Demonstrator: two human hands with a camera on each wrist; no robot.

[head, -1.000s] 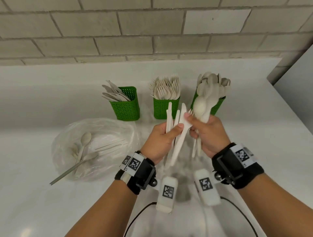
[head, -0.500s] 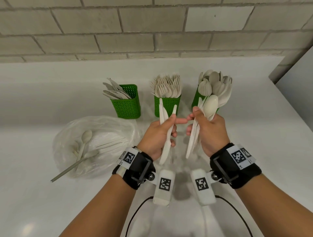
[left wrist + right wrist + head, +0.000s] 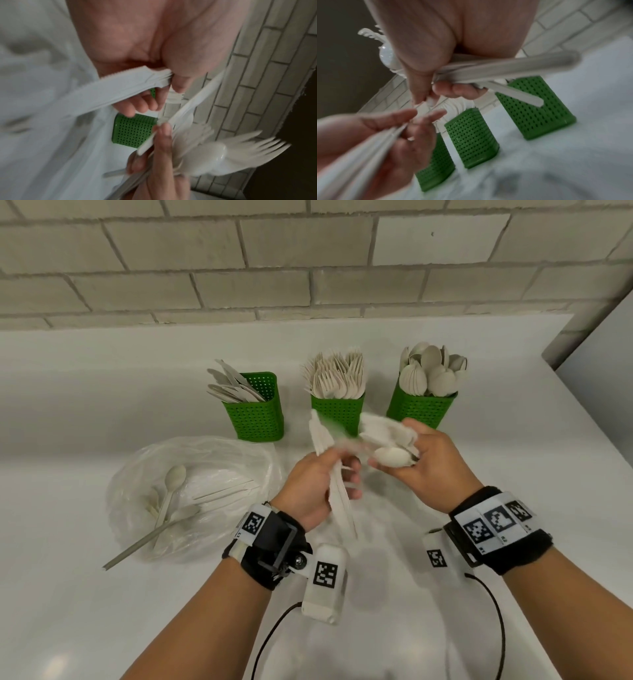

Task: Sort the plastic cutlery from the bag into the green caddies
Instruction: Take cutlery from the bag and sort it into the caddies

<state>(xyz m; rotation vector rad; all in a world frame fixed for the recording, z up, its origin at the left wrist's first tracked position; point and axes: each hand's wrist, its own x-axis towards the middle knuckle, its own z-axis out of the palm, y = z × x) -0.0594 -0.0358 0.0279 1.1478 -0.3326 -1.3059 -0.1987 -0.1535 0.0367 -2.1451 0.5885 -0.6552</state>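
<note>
My left hand (image 3: 320, 479) grips a bundle of white plastic knives (image 3: 337, 498) upright above the counter; the same knives (image 3: 109, 92) cross the left wrist view. Close on its right, my right hand (image 3: 421, 467) holds a mixed bunch of forks and a spoon (image 3: 390, 456), tipped sideways and blurred, and the right wrist view has their handles (image 3: 505, 69) under the thumb. Behind the hands stand three green caddies: knives (image 3: 255, 416) at the left, forks (image 3: 337, 409) in the middle, spoons (image 3: 423, 405) at the right. A clear plastic bag (image 3: 191, 494) with a few pieces lies to the left.
A long utensil handle (image 3: 137, 549) sticks out of the bag toward the front left. The white counter (image 3: 102, 611) runs back to a brick wall (image 3: 308, 261), and its right edge (image 3: 589, 419) drops off. Wrist camera cables (image 3: 496, 611) trail near my arms.
My right hand has tipped its bunch from upright to sideways and dropped lower in front of the caddies. The left hand stays beside it with the knives, a little lower.
</note>
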